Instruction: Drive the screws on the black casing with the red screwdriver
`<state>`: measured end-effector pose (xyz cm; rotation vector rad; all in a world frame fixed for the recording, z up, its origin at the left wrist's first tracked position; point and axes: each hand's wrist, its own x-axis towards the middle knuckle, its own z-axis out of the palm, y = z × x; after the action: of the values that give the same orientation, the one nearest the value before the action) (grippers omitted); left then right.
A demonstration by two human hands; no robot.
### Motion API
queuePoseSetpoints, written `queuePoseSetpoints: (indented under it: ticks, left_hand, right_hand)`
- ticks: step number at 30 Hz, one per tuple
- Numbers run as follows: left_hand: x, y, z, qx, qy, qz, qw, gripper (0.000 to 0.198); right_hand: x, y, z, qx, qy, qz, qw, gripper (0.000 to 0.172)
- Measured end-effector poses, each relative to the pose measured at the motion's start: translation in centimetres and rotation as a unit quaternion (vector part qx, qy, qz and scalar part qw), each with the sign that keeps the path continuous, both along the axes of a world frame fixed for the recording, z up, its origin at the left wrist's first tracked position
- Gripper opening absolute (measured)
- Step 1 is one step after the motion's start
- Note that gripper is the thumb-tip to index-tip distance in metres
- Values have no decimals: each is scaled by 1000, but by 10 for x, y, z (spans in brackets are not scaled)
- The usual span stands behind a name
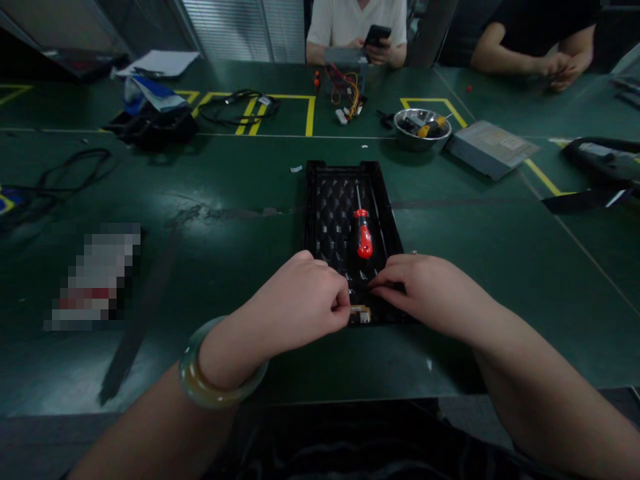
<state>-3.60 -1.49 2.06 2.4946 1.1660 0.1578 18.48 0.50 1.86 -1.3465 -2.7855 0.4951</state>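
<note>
In the middle of the frame, a black tray (309, 207) is being supported by the green tabletop (225, 257). At its lower left, the left hand (316, 293) is being held with fingers curled in, just beside a small circuit board (361, 313); whether anything is being gripped there cannot be told. At the lower right, the right hand (430, 290) is being held with thumb and fingers narrowly spaced, and whatever may be pinched is being hidden by the dark interior. The board is probably being exposed to bending or scraping, should uneven pressure be applied by the fingertips. A red-and-black screwdriver (364, 241) is being carried inside the tray, above the fingers; by a tilt or knock, it could be sent rolling into the board. By a bump from the bangle (194, 381), the tabletop's edge could be scuffed.
</note>
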Motion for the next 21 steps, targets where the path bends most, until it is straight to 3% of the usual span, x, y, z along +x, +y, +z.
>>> queuePoseSetpoints:
  ticks: [12,21]
  left_hand:
    - [-4,3,-3,-14,-14,-15,1000,17]
    - [-9,9,-2,-88,-38,-8,995,20]
  right_hand:
    - [1,0,-2,7,-2,10,1000,17]
    - [0,1,-2,1,-13,6,1000,17]
